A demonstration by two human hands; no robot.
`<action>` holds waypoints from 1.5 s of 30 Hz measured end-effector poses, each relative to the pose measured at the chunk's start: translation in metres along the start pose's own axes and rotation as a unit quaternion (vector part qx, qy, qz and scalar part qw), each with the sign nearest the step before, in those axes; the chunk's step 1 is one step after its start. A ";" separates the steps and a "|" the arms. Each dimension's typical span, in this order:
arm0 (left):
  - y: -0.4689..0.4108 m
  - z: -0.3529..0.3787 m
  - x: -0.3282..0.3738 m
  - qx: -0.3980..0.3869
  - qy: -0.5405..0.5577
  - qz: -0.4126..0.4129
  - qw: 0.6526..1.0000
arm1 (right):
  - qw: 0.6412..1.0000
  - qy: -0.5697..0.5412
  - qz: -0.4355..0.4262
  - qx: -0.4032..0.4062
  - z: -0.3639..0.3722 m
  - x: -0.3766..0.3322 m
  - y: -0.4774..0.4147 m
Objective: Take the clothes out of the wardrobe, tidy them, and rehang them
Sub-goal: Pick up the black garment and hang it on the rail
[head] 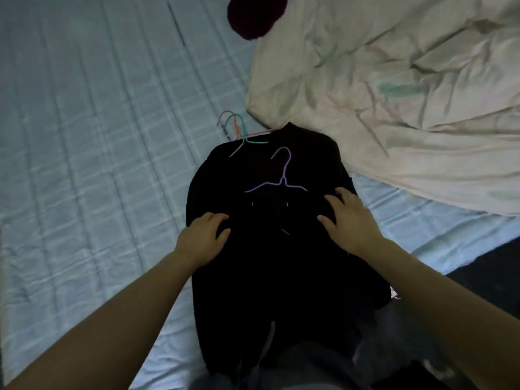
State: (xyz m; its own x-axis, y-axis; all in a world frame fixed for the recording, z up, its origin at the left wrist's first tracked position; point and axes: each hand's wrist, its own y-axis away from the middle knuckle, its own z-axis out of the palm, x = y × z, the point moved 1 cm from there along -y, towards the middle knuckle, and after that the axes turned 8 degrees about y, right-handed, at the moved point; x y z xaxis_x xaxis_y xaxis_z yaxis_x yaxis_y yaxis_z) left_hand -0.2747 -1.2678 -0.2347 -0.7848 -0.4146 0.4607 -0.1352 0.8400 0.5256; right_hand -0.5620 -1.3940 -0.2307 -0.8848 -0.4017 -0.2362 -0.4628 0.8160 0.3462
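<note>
A black hooded garment (270, 266) lies spread on the pale blue bed (84, 136), its top end pointing away from me. A purple wire hanger (277, 181) sits in its neck, hook sticking out. My left hand (204, 237) rests on the garment's left shoulder, fingers curled into the fabric. On the right shoulder my right hand (347, 220) lies with fingers spread. A green hanger (242, 136) and a pink hanger (229, 119) lie at the garment's far edge, partly under it.
A crumpled cream duvet (394, 94) covers the bed's right side, close to the garment. A dark red cloth (253, 15) lies at the far top. More dark clothing (492, 263) sits at the right edge, and grey fabric (309, 367) below.
</note>
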 end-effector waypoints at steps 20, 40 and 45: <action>-0.153 0.027 0.007 -0.028 -0.101 -0.070 0.992 | 1.000 -0.027 -0.006 0.013 0.050 0.043 -0.104; 0.102 -0.014 0.025 0.362 0.080 0.044 0.928 | 0.942 -0.193 -0.232 0.148 -0.049 -0.052 -0.009; 0.195 -0.002 0.012 0.412 0.128 0.015 0.902 | 0.917 -0.178 -0.314 0.171 -0.063 -0.098 0.061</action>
State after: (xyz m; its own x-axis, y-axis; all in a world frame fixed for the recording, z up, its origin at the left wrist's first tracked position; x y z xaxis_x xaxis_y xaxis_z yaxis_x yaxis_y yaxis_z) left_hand -0.3088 -1.1097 -0.1253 -0.6445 -0.3664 0.6711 -0.6030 0.7832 -0.1515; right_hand -0.5068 -1.3307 -0.1286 -0.3474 -0.7262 -0.5933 -0.7773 0.5769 -0.2510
